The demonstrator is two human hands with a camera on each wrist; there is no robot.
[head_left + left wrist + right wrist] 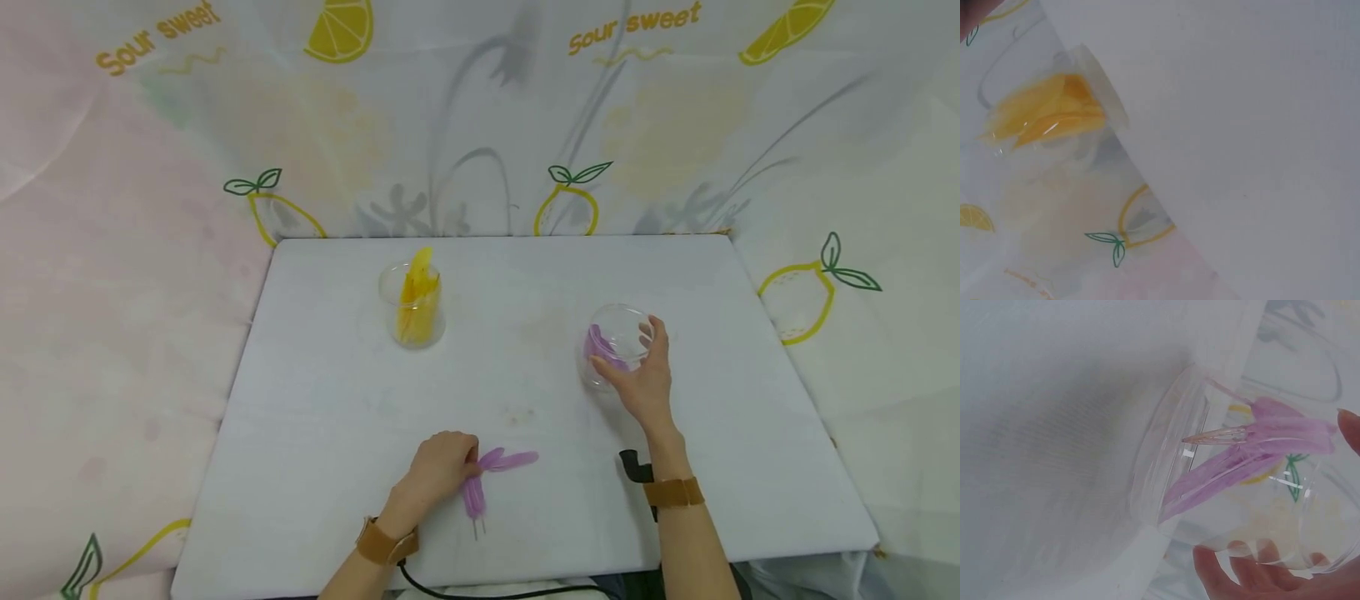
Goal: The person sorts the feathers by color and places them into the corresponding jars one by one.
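In the head view, my right hand (pixel 648 379) grips a clear cup (pixel 618 312) at the right, thumb on one side and fingers on the other. Inside it lie purple petal-like pieces (pixel 1260 440), some with narrow pointed ends; whether the cup's base touches the table cannot be told. Fingers (pixel 1210 569) of that hand show against the cup wall in the right wrist view. Near the front, my left hand (pixel 438 467) pinches a few purple petals (pixel 474 497) with thin wire ends. More purple petals (pixel 513 461) stick out to its right. The left fingertips are partly hidden.
A second clear cup (pixel 392 292) with yellow petal-like pieces (pixel 420 308) stands at the back left of the white table (pixel 337 467). A lemon-print cloth (pixel 480 108) hangs behind. A black cable (pixel 517 593) runs from the left wrist strap (pixel 384 543) along the front edge.
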